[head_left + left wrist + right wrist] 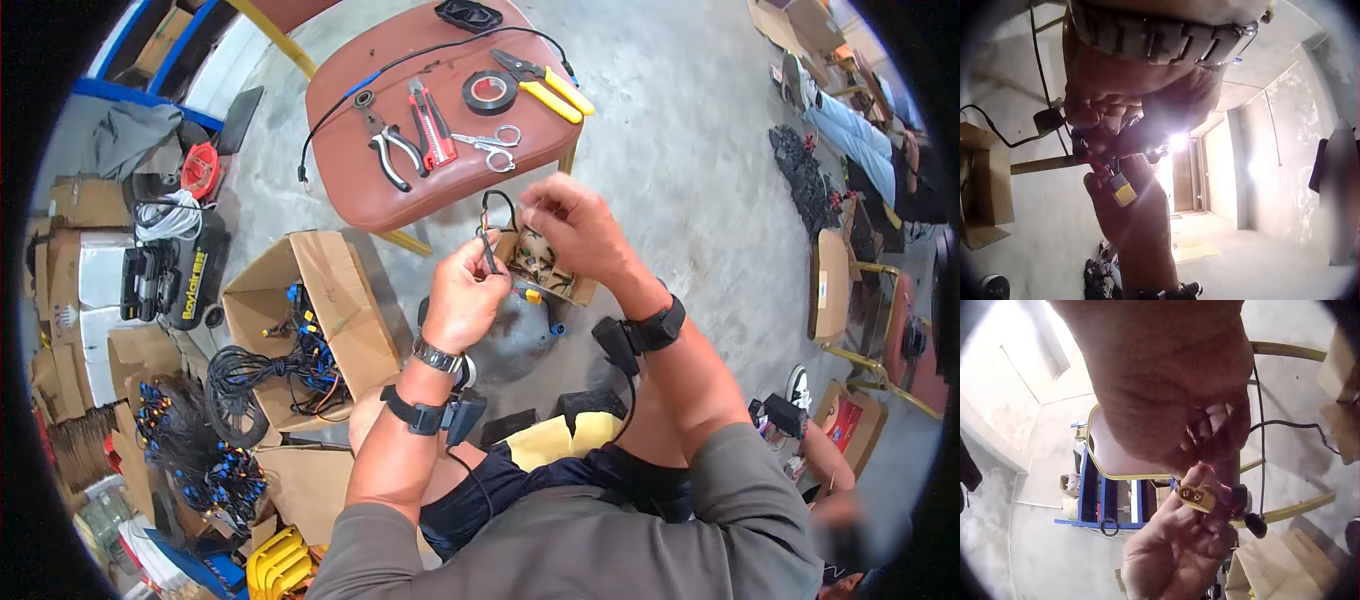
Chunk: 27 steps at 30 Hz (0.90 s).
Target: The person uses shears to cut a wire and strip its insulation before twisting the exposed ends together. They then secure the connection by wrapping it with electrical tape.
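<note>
My left hand pinches a dark cable between thumb and fingers. Thin coloured wires rise from its grip and bend over in a black loop. Close by on the right, my right hand has its fingers curled, thumb and fingertips pinching at the wires; the exact spot is hidden. Red wire leads to a yellow two-pin connector, which shows between the hands in the right wrist view. In the left wrist view, that yellow connector with its grey end overlaps the right hand.
Below the hands stands a small carton of little parts. On the brown chair lie pliers, a red cutter, scissors, black tape, yellow-handled cutters and a cable. A box of cables stands left.
</note>
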{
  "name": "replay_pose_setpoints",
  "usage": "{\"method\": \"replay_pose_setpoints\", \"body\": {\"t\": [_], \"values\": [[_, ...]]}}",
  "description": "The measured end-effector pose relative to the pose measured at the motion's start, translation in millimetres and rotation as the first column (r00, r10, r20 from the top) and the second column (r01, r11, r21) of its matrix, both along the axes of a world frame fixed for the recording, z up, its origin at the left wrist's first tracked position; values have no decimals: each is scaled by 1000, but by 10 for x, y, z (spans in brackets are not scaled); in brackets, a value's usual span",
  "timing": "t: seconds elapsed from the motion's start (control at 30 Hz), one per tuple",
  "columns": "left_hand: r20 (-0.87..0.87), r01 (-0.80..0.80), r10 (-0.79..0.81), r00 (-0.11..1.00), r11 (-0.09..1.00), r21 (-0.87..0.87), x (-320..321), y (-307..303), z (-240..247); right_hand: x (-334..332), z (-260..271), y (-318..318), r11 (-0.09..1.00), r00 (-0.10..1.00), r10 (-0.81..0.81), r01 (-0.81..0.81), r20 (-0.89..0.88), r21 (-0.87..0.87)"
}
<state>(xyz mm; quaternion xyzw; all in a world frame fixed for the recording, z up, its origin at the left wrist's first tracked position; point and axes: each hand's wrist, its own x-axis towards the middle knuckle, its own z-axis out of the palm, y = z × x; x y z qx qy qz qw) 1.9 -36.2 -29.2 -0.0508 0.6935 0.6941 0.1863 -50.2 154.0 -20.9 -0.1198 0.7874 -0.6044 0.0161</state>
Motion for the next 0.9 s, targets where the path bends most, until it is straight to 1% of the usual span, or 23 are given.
{"method": "replay_pose_setpoints", "body": {"t": [0.03,0.07,0.17,0.27,0.37,0.4,0.5,0.7,0.8,0.9], "values": [[-20,-9,9,1000,1000,-30,-6,-5,-22,-49,26,-25,999,992,-24,28,-122,30],[-43,-19,16,999,998,-59,-19,-15,-32,-73,68,-25,998,989,-25,32,-146,47],[-68,-22,18,998,997,-71,-27,-59,-9,-239,51,-53,974,939,-19,94,-343,205],[1,-15,15,1000,999,32,-18,-146,-31,-418,68,-200,939,903,-50,188,-428,287],[47,-13,6,999,989,145,-6,-188,54,-562,227,-342,817,940,41,164,-339,553],[73,-3,-11,997,982,188,-5,-214,103,-606,238,-371,782,941,83,142,-328,607],[140,-12,-24,990,968,250,-10,-296,249,-751,135,-423,681,951,133,118,-280,723],[117,-30,-14,993,932,362,-27,-389,274,-811,200,-481,546,962,128,134,-241,827],[71,-9,-19,997,927,375,-31,-405,229,-887,189,-480,524,972,137,90,-188,847],[58,6,-30,998,925,379,-39,-402,197,-858,206,-400,604,988,122,0,-93,797]]}}
